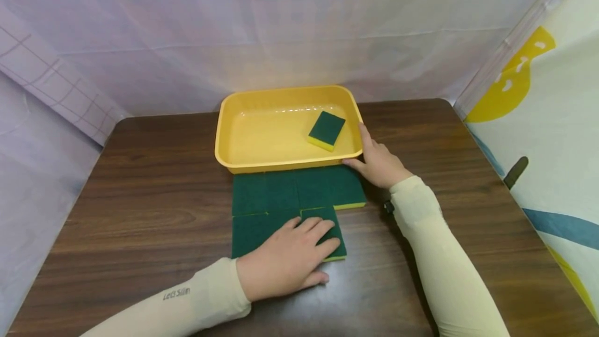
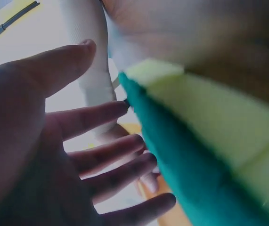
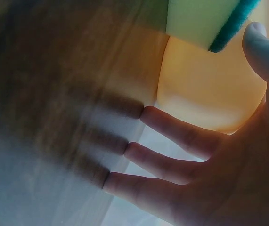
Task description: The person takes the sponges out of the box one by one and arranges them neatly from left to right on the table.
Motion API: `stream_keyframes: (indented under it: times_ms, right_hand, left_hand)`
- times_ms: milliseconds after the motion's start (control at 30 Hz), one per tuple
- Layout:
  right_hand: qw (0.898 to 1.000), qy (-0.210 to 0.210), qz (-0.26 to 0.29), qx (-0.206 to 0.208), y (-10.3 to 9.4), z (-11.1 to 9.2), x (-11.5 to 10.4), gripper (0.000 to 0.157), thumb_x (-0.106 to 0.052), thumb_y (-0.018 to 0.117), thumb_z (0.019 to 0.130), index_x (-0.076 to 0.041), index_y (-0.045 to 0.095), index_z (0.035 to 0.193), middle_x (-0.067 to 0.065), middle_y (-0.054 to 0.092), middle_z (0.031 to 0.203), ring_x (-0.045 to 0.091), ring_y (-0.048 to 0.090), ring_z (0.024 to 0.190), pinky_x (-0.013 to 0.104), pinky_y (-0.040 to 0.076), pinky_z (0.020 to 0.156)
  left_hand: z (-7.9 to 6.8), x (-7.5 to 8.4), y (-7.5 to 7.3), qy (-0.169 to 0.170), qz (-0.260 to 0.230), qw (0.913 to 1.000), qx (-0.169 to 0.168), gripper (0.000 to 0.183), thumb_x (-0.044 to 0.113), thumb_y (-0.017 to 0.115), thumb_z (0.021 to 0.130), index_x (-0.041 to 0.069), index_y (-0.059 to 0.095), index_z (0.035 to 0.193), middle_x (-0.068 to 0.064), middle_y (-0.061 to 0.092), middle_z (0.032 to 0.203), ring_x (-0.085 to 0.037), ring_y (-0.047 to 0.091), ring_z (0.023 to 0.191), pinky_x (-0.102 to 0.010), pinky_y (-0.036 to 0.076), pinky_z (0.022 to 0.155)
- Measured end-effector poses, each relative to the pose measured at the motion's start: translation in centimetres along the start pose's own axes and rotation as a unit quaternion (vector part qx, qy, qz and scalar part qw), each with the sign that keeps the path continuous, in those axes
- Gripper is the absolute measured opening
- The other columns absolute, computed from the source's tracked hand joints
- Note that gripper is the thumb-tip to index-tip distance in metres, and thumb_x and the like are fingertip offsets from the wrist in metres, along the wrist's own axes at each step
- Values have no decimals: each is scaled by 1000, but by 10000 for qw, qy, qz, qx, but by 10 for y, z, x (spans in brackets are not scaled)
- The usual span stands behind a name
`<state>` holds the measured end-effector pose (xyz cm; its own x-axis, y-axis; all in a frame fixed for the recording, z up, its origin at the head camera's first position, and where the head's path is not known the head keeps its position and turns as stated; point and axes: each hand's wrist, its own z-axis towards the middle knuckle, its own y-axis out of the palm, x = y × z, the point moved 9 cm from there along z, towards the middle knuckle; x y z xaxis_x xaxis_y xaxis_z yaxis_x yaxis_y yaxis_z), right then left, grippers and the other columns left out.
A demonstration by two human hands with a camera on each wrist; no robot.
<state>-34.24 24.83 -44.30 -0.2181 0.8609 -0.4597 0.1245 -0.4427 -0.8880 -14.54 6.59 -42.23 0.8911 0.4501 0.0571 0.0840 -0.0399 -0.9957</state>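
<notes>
Several green-and-yellow sponges (image 1: pixel 283 190) lie edge to edge on the table, green side up, in two rows. My left hand (image 1: pixel 289 261) rests over the nearer row, fingertips on its rightmost sponge and its palm hiding part of the row. In the left wrist view, the fingers reach to the sponges' green face (image 2: pixel 172 155). Behind them sits a yellow tray (image 1: pixel 262 131) with one sponge (image 1: pixel 327 128) inside, tilted at an angle. My right hand (image 1: pixel 380 164) touches the tray's front right corner, thumb at the front. Its other fingers are straight against the tabletop in the right wrist view.
The dark wooden table (image 1: pixel 154 186) backs onto a pale curtain (image 1: pixel 262 30). A patterned cloth (image 1: pixel 552 144) hangs along the right side. The tray stands near the table's back edge.
</notes>
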Motion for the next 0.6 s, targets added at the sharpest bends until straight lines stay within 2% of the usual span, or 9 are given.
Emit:
stream_keyframes:
  times_ms: [133,300,500,600]
  right_hand:
    - [10000,-4,2,-15,0,0,0,111,-58,62,107,-16,-17,173,35,51,152,51,62,125,67,56,94]
    - [10000,18,-1,-26,2,-1,1,111,-59,61,107,-15,-17,173,35,48,156,52,60,128,68,54,96]
    - [10000,-6,-39,30,-1,-2,-2,108,-55,63,107,-15,-13,173,35,53,150,52,63,123,68,56,93]
    - [10000,-29,-56,53,-2,-1,-4,108,-55,63,107,-14,-12,173,37,54,148,52,64,121,69,56,91]
  left_hand:
    - [1,-8,-19,42,-43,9996,290,62,54,65,108,15,59,156,-12,49,160,-28,50,145,-51,51,110]
    - [6,-26,-47,-90,49,9976,686,62,50,67,107,14,58,157,-12,51,159,-29,52,144,-49,52,109]
    - [19,-49,-77,-316,-60,9939,1057,59,45,68,108,14,57,157,-12,54,155,-28,54,139,-46,52,108]
    - [28,-64,-90,-537,-48,9917,1166,59,45,68,108,15,57,158,-11,56,153,-27,56,136,-46,53,107]
